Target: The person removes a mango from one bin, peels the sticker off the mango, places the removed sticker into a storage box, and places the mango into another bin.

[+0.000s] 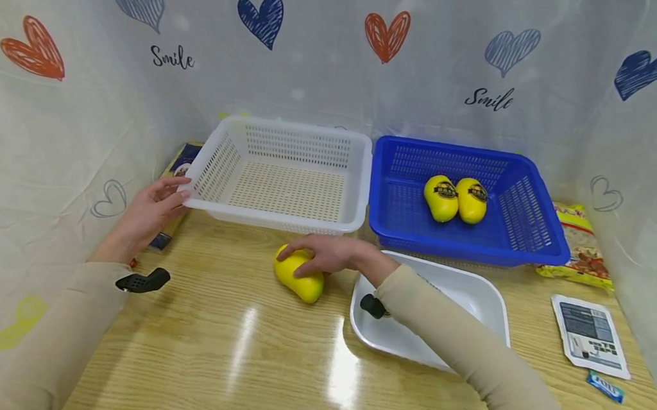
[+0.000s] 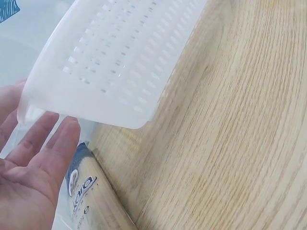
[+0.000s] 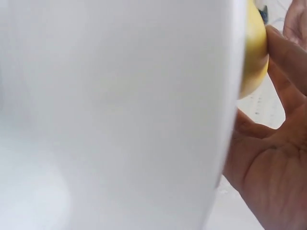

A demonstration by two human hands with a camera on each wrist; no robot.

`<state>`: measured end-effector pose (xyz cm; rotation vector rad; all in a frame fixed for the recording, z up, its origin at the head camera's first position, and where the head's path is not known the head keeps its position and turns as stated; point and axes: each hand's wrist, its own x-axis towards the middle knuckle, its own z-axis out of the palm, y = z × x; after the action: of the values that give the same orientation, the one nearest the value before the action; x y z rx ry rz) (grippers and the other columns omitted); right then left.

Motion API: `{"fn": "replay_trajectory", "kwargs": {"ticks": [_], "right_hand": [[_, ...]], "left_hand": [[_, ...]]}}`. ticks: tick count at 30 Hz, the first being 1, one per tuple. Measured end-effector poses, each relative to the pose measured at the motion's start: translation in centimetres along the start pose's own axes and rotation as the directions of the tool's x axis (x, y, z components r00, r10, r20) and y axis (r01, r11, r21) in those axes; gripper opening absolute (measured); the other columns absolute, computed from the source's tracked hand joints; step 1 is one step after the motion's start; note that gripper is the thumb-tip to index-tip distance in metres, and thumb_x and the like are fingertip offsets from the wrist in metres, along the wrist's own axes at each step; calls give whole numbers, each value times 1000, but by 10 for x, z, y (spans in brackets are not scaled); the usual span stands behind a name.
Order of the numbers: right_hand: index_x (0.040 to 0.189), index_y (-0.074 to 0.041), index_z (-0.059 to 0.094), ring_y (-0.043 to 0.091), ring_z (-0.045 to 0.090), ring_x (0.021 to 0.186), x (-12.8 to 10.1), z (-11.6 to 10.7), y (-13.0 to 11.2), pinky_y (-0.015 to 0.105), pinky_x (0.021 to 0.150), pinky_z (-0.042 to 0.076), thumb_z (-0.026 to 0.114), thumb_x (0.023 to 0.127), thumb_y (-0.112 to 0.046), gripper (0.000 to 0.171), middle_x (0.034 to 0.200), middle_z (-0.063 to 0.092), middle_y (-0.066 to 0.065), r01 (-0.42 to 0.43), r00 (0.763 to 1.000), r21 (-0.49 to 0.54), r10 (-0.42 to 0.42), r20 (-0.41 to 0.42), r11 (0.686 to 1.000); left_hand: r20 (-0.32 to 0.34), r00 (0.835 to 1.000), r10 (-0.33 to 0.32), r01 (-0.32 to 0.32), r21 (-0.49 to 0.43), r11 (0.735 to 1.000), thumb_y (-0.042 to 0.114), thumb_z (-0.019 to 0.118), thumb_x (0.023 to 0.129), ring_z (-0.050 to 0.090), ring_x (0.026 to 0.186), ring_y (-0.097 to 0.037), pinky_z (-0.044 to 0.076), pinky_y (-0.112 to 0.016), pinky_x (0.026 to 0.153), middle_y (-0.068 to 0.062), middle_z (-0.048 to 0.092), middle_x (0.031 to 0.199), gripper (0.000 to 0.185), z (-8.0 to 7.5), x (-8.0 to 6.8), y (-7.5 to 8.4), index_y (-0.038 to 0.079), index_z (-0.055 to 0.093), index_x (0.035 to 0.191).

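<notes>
A yellow mango [image 1: 305, 285] lies on the wooden table just left of the white tray [image 1: 490, 288]. My right hand [image 1: 327, 254] grips it from above, thumb and fingers around its upper part. In the right wrist view the tray wall [image 3: 120, 115] fills most of the picture, and part of the mango [image 3: 254, 57] shows at the fingertips. My left hand [image 1: 154, 207] touches the near left corner of a white perforated basket [image 1: 272, 217], fingers extended along its rim. Nothing lies inside that basket. Two labelled mangoes [image 1: 440, 204] lie side by side in the blue basket [image 1: 470, 248].
Right of the blue basket lies a yellow food packet [image 1: 582, 247]. Nearer me are a white pouch [image 1: 590, 338] and two small blue-green sachets [image 1: 605, 386]. A blue-and-tan package [image 2: 93, 196] lies beside the white basket's left end. A heart-printed curtain [image 1: 315, 81] encloses the table.
</notes>
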<state>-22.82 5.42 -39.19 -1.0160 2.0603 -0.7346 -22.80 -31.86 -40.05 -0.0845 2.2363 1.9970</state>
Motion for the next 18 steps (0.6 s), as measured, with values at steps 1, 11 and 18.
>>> {"fn": "replay_trajectory", "kwargs": {"ticks": [1, 11, 18], "right_hand": [[136, -21, 58, 20, 40, 133, -1, 0, 0, 37, 110, 33, 65, 95, -20, 42, 147, 45, 4, 17, 1000, -27, -17, -5, 999], [136, -25, 59, 12, 42, 125, -49, -7, -8, 33, 103, 40, 64, 96, -27, 40, 140, 47, -3, 114, 990, -10, -114, -78, 993], [136, -28, 57, 16, 44, 125, -99, -10, -10, 40, 102, 42, 63, 96, -33, 41, 142, 45, -5, 109, 979, 80, -94, -179, 991]], "left_hand": [[1, 1000, -1, 1, -8, 1000, 30, 61, 96, 44, 123, -17, 47, -23, 95, -12, 29, 152, 58, 0, 0, 0, 7, 39, 145], [-3, 999, -43, 43, 39, 998, 34, 60, 96, 43, 123, -14, 47, -21, 94, -11, 25, 156, 61, -6, -1, 1, 12, 37, 148], [3, 999, -46, 46, 51, 998, 34, 60, 96, 44, 123, -13, 48, -19, 91, -11, 27, 154, 60, -6, 0, 0, 12, 38, 147]]}}
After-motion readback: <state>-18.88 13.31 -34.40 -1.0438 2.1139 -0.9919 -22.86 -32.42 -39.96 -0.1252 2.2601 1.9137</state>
